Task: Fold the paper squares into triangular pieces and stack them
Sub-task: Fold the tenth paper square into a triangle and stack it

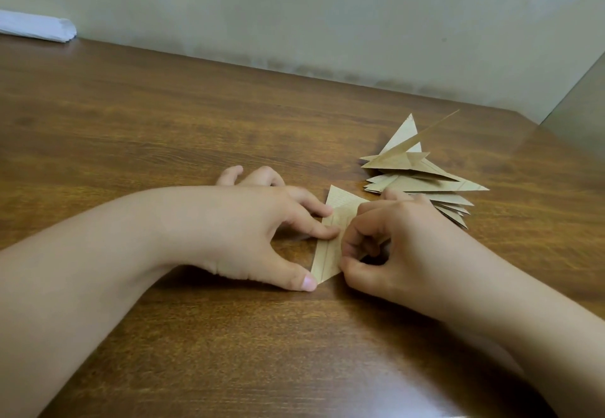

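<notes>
Looking from the left, we see a white roll [36,28] of paper lying at the far edge of the wooden table [163,123], against the pale wall [294,8]. Nearer us, our left hand [248,224] lies low on the table with its fingers fairly straight and spread: the thumb tip presses the near corner of the paper [330,237], and two fingertips press down on its left edge, while the other fingers rest on the wood further back. Nothing is wrapped in this hand; it pins the sheet flat.

The paper itself is tan and faintly lined. It lies flat on the table between our hands as a narrow triangle, one point towards us and one away.

Our right hand [393,244] sits on the paper's right side with its fingers curled tight, the thumb and fingertips pinching the right edge of the sheet, which hides the fold under them.

Just beyond and to the right of that hand sits the stack [422,182] of folded triangles, fanned out untidily, its points sticking out in several directions. The top pieces tilt upward, one thin flap standing clear of the rest. The right knuckles sit just beside the stack's near edge; we cannot tell whether they touch.
</notes>
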Available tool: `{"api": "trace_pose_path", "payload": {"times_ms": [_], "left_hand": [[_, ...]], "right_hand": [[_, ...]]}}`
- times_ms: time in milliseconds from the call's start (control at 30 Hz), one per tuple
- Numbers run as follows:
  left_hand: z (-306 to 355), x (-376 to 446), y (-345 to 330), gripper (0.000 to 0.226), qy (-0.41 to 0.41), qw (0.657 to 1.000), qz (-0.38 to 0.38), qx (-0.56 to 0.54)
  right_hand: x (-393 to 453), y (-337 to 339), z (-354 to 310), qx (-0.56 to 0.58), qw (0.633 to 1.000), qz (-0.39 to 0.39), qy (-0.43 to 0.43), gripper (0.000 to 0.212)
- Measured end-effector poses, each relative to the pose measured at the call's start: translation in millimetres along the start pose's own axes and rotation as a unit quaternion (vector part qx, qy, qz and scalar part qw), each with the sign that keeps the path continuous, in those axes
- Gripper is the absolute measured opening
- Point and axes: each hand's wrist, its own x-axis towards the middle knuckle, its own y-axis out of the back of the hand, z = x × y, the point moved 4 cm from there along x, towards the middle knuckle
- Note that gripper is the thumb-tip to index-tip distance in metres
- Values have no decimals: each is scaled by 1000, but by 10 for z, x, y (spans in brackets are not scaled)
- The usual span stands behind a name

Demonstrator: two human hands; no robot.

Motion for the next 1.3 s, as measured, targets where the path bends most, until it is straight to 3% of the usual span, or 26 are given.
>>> {"api": "trace_pose_path", "payload": {"times_ms": [233, 367, 967, 1100, 1233, 1300], "left_hand": [[6, -7, 1, 56, -1, 1000, 7, 7], [7, -6, -2, 57, 0, 1000, 11, 5], [8, -11, 3, 56, 5, 1000, 9, -2], [8, -8, 1, 56, 2, 1000, 9, -6], [3, -10, -2, 47, -9, 1000, 13, 2], [4, -12, 1, 36, -11, 1000, 14, 4]], "right_hand": [[-3, 88, 131, -9, 999, 0, -34, 20], [-9, 134, 190, -16, 998, 12, -57, 10], [-107, 277, 633, 23, 985, -16, -169, 10], [-127, 336, 383, 30, 994, 39, -101, 7], [-64, 62, -105, 54, 998, -27, 28, 10], [-22, -28, -191, 49, 997, -44, 48, 9]]}}
